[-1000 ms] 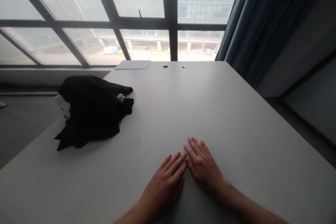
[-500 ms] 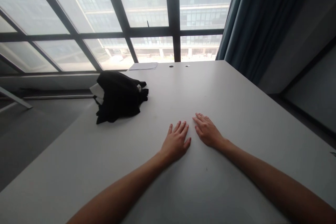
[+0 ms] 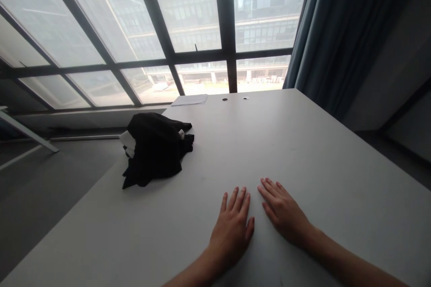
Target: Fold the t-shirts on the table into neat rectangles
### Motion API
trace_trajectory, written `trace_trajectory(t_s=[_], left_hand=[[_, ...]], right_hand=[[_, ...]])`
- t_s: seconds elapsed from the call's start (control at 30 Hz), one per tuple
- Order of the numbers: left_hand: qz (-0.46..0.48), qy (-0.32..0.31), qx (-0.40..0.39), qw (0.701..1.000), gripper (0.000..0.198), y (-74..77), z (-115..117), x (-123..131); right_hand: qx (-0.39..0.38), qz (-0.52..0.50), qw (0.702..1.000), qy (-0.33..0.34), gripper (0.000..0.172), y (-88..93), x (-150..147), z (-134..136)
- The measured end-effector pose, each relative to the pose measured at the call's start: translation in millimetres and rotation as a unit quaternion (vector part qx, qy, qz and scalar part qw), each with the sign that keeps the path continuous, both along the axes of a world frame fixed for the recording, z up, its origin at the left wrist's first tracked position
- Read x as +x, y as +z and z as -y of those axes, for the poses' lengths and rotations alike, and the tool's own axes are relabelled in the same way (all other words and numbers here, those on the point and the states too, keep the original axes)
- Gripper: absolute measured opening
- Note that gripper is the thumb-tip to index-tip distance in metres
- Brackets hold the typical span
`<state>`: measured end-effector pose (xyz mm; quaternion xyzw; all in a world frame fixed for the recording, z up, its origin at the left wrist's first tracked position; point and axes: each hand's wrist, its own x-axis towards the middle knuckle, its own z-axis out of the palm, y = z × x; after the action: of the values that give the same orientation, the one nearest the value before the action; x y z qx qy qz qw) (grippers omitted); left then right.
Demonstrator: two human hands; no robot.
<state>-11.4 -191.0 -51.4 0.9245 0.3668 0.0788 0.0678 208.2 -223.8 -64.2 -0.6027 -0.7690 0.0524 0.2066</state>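
Observation:
My left hand (image 3: 233, 228) lies palm down on the white table (image 3: 303, 143), fingers stretched out and holding nothing. My right hand (image 3: 284, 213) lies flat just to its right, fingers also extended, a small gap between the two hands. A crumpled black garment (image 3: 155, 148) with bits of white showing sits on the table's left side, well beyond my left hand.
A sheet of paper (image 3: 190, 99) lies at the table's far edge, with two small round holes (image 3: 225, 98) beside it. Large windows (image 3: 188, 18) stand behind the table and a dark curtain (image 3: 336, 31) hangs at the right. The table's left edge drops to grey floor.
Both hands have stayed flat on the table while the view shifted; they now sit lower in frame and slightly further apart than a second ago.

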Motion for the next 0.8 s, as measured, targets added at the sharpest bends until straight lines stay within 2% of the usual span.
trace_trajectory(t_s=[0.27,0.6,0.7,0.8], left_hand=[[0.017,0.008,-0.020,1.000,0.060,1.3,2,-1],[0.076,0.006,-0.032,0.997,0.053,3.3,-2,-3],[0.141,0.020,-0.011,0.990,0.042,8.3,-28,-9],[0.190,0.104,0.094,0.972,0.035,21.2,-75,-35]], right_hand=[[-0.013,0.017,1.000,-0.019,0.051,1.2,-6,-2],[0.032,0.010,0.999,-0.022,0.046,-8.0,-5,-6],[0.038,0.008,0.999,-0.024,0.043,-5.7,-6,-7],[0.040,0.003,0.999,-0.020,0.041,-3.2,-7,-8]])
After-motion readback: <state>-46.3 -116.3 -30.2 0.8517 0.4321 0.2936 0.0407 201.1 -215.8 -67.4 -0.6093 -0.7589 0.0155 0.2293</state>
